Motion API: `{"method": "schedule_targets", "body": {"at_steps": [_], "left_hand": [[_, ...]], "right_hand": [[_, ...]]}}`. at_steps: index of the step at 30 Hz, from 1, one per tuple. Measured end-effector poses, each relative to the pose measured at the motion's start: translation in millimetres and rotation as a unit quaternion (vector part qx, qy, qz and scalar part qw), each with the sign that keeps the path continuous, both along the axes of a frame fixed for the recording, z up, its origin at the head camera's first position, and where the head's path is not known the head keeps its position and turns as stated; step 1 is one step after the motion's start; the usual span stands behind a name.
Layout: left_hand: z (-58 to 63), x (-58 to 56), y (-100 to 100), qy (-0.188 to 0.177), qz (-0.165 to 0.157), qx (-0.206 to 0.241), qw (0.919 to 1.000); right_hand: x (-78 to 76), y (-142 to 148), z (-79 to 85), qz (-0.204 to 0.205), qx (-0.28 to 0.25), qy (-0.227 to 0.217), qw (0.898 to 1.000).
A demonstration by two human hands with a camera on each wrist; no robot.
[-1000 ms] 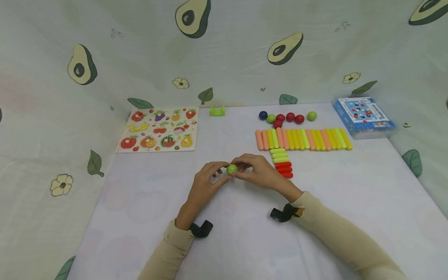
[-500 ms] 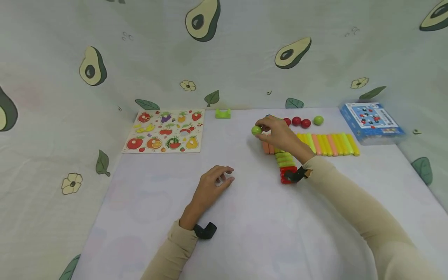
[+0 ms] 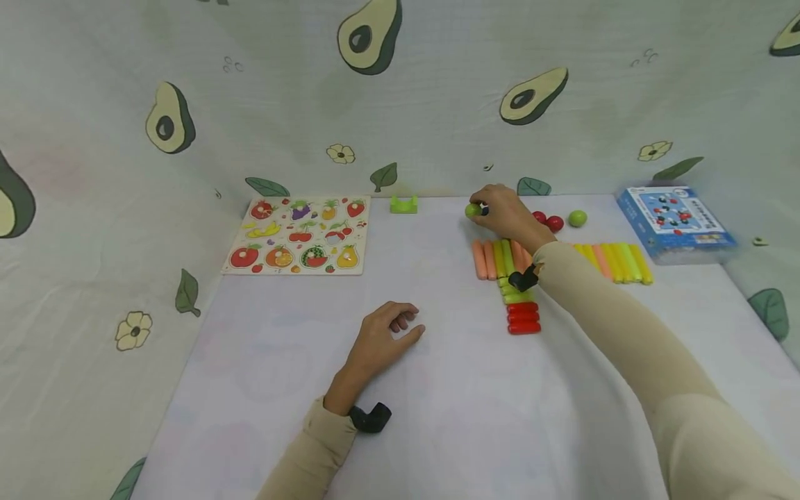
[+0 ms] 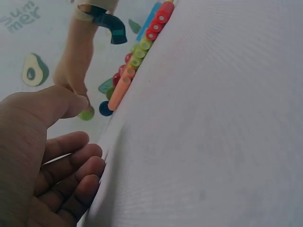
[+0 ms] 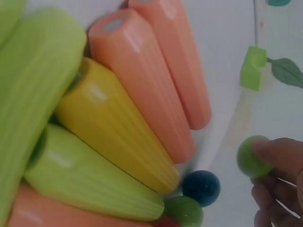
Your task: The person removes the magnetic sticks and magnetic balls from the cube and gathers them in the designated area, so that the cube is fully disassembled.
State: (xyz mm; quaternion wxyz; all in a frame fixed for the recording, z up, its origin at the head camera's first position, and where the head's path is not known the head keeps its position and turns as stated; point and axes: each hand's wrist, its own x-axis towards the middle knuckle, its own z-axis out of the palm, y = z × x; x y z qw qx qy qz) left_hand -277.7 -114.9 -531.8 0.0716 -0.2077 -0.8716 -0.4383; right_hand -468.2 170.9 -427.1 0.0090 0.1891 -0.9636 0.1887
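Note:
Between thumb and fingers my right hand (image 3: pixel 507 214) pinches a green ball (image 5: pixel 252 156) at the back of the table. Just beside that ball sits a dark blue ball (image 5: pixel 201 187), with another green ball (image 5: pixel 183 211) touching it; the right hand mostly hides both in the head view. Under my right forearm runs a row of coloured sticks (image 3: pixel 485 260) in orange, yellow and light green. A column of light green and red sticks (image 3: pixel 523 318) comes toward me from it. My left hand (image 3: pixel 378 340) rests on the white table, fingers loosely bent, holding nothing.
A fruit puzzle board (image 3: pixel 294 236) lies at the back left. A small green notched piece (image 3: pixel 403 205) stands at the back edge. Red balls (image 3: pixel 554 223) and a separate green ball (image 3: pixel 578 218) sit right of my hand, near a blue box (image 3: pixel 675 222).
My right hand has carried the green ball from beside my left hand to the back of the table, next to the blue ball. The left hand has let go of it and stayed put.

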Motion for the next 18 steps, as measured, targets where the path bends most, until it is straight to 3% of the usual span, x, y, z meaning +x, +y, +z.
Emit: {"method": "schedule_targets", "body": {"at_steps": [11,15,18], "left_hand": [[0.6,4.5,8,0.002,-0.028,0.006,0.9996],[0.6,1.1,6,0.017,-0.027,0.011,0.9994],[1.2,-2.5,3,0.024,-0.024,0.021,0.9992]], "right_hand": [[-7.7,13,-18.4,-0.013,0.054,-0.027,0.998],[-3.7,10,-11.2,-0.013,0.055,-0.020,0.998],[9.1,7,0.0,-0.008,0.035,0.009,0.999]]}}
